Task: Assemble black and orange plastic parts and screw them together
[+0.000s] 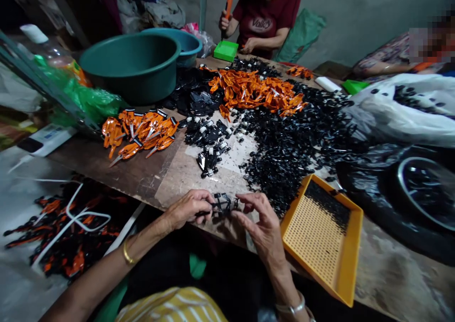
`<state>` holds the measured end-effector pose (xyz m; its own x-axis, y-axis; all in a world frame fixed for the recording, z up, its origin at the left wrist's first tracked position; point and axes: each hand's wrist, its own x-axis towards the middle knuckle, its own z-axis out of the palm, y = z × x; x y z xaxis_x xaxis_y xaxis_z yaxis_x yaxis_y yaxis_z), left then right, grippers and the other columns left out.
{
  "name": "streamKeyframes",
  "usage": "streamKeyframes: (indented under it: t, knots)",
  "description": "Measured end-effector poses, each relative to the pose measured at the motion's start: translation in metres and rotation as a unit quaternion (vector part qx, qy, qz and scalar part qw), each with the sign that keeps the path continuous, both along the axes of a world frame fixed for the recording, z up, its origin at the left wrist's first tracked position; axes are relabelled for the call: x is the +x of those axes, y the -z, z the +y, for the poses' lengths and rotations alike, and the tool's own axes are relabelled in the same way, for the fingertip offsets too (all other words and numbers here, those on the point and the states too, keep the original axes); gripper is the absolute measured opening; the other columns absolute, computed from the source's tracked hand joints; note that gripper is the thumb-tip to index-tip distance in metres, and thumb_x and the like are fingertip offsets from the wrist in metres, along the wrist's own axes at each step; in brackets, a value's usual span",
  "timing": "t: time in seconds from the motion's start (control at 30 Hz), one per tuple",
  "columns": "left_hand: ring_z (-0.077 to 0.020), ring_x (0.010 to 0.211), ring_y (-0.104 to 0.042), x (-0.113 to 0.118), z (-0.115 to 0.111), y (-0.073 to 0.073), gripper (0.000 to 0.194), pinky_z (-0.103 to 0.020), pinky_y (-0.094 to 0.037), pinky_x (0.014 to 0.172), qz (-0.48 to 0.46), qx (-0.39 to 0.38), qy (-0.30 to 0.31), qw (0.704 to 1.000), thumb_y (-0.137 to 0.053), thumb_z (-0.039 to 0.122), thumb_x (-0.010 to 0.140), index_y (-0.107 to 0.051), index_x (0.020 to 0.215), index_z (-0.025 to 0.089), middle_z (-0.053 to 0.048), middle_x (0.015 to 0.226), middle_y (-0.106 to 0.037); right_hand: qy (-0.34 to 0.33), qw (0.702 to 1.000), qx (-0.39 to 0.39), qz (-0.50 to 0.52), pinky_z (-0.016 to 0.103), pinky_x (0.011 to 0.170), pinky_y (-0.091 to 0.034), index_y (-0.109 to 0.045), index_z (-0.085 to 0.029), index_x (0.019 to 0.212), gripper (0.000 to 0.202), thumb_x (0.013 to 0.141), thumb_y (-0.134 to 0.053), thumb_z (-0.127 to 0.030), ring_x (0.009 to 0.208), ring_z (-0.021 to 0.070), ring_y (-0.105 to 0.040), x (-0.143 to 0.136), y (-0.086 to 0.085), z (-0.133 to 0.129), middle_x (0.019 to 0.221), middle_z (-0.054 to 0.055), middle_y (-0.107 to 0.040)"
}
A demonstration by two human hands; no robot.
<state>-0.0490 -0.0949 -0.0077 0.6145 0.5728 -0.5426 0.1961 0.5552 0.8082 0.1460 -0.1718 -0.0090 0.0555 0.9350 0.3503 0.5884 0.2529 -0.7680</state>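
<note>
Just over the table's near edge, my left hand [194, 206] is closed on one end of a black toy car chassis [222, 202] with small wheels. My right hand [261, 220] faces it from the other side. A small black plastic part [236, 202] shows between its thumb and index fingertip, close to the chassis; its exact shape is too small to make out. Beyond my hands lie several black pieces with white parts [209, 158]. A large heap of small black parts [284, 156] spreads to the right.
Orange toy bodies lie in a left pile [142, 130] and a back pile [256, 92]. A yellow perforated tray [355, 246] stands right, a green basin [124, 71] back left. A white bag [408, 113] lies right. Opposite, a person [270, 28] holds an orange tool [229, 4]; another sits right.
</note>
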Motion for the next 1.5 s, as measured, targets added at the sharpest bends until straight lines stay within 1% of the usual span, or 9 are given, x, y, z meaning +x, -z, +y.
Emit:
streamKeyframes:
  t: [0.13, 0.47, 0.83, 1.0, 1.13, 1.2, 1.33, 1.4, 1.5]
  knots:
    - [-0.0053, 0.037, -0.041, 0.004, -0.002, 0.001, 0.018, -0.017, -0.023, 0.038, 0.015, 0.019, 0.005, 1.0, -0.051, 0.021, 0.061, -0.054, 0.077, 0.015, 0.002, 0.054, -0.057, -0.027, 0.999, -0.012, -0.045, 0.032, 0.071, -0.048, -0.059, -0.025, 0.115, 0.027, 0.087, -0.06, -0.027, 0.082, 0.0185, -0.053, -0.018, -0.005, -0.003, 0.093, 0.006, -0.051]
    - [-0.0063, 0.037, -0.039, 0.005, -0.003, 0.006, 0.014, -0.019, -0.024, 0.038, 0.023, 0.059, 0.023, 0.998, -0.048, 0.02, 0.063, -0.051, 0.076, 0.017, 0.004, 0.052, -0.055, -0.004, 0.992, -0.027, -0.126, 0.035, 0.07, -0.048, -0.06, -0.022, 0.116, 0.029, 0.088, -0.058, -0.027, 0.084, 0.0207, -0.052, -0.028, 0.013, -0.004, 0.094, 0.007, -0.051]
    - [-0.0056, 0.039, -0.038, 0.005, -0.007, 0.004, 0.021, -0.019, -0.025, 0.04, 0.011, 0.12, 0.021, 0.992, -0.055, 0.036, 0.074, -0.053, 0.069, 0.016, 0.005, 0.052, -0.05, 0.017, 0.994, 0.007, -0.105, 0.032, 0.067, -0.049, -0.058, -0.027, 0.123, 0.034, 0.09, -0.054, -0.021, 0.08, 0.0184, -0.052, -0.036, 0.018, -0.009, 0.088, 0.006, -0.051]
    - [-0.0055, 0.035, -0.035, 0.005, -0.009, 0.007, 0.014, -0.019, -0.023, 0.037, 0.038, 0.107, -0.017, 0.993, -0.056, 0.028, 0.07, -0.055, 0.064, 0.015, 0.005, 0.046, -0.051, -0.023, 1.0, 0.002, 0.002, 0.029, 0.068, -0.049, -0.056, -0.029, 0.126, 0.038, 0.088, -0.059, -0.024, 0.079, 0.0163, -0.053, -0.034, 0.011, -0.014, 0.089, 0.004, -0.051]
    - [-0.0059, 0.035, -0.035, 0.005, -0.011, 0.008, 0.013, -0.019, -0.023, 0.037, 0.049, 0.1, -0.024, 0.993, -0.057, 0.027, 0.068, -0.057, 0.065, 0.015, 0.004, 0.045, -0.052, 0.065, 0.991, -0.033, 0.11, 0.032, 0.074, -0.049, -0.057, -0.027, 0.124, 0.04, 0.085, -0.063, -0.031, 0.077, 0.0157, -0.053, -0.031, 0.011, -0.018, 0.09, 0.003, -0.055]
    - [-0.006, 0.036, -0.035, 0.005, -0.013, 0.006, 0.013, -0.019, -0.024, 0.038, 0.054, 0.115, -0.019, 0.992, -0.057, 0.027, 0.068, -0.057, 0.064, 0.015, 0.004, 0.045, -0.052, 0.1, 0.972, -0.09, 0.191, 0.033, 0.078, -0.049, -0.058, -0.026, 0.122, 0.042, 0.082, -0.066, -0.036, 0.083, 0.0171, -0.056, -0.032, 0.014, -0.018, 0.094, 0.004, -0.059]
    - [-0.0068, 0.04, -0.038, 0.007, -0.018, -0.001, 0.01, -0.019, -0.029, 0.043, 0.065, 0.19, -0.007, 0.98, -0.056, 0.023, 0.067, -0.056, 0.061, 0.016, 0.005, 0.045, -0.049, 0.053, 0.9, -0.237, 0.362, 0.033, 0.077, -0.051, -0.064, -0.022, 0.111, 0.04, 0.078, -0.069, -0.043, 0.09, 0.0208, -0.061, -0.038, 0.017, -0.016, 0.101, 0.006, -0.066]
    - [-0.0082, 0.047, -0.043, 0.007, -0.02, -0.003, 0.01, -0.02, -0.033, 0.048, 0.069, 0.247, 0.0, 0.967, -0.056, 0.022, 0.068, -0.058, 0.061, 0.015, 0.004, 0.049, -0.05, 0.043, 0.872, -0.268, 0.407, 0.03, 0.071, -0.052, -0.066, -0.021, 0.106, 0.038, 0.075, -0.071, -0.043, 0.084, 0.0203, -0.063, -0.04, 0.014, -0.016, 0.098, 0.006, -0.068]
    - [-0.01, 0.054, -0.049, 0.008, -0.023, -0.002, 0.009, -0.02, -0.036, 0.054, 0.081, 0.337, 0.017, 0.938, -0.057, 0.021, 0.07, -0.061, 0.064, 0.015, 0.003, 0.056, -0.055, 0.059, 0.864, -0.257, 0.43, 0.028, 0.069, -0.052, -0.067, -0.021, 0.101, 0.034, 0.074, -0.072, -0.041, 0.08, 0.0185, -0.063, -0.043, 0.011, -0.018, 0.092, 0.004, -0.068]
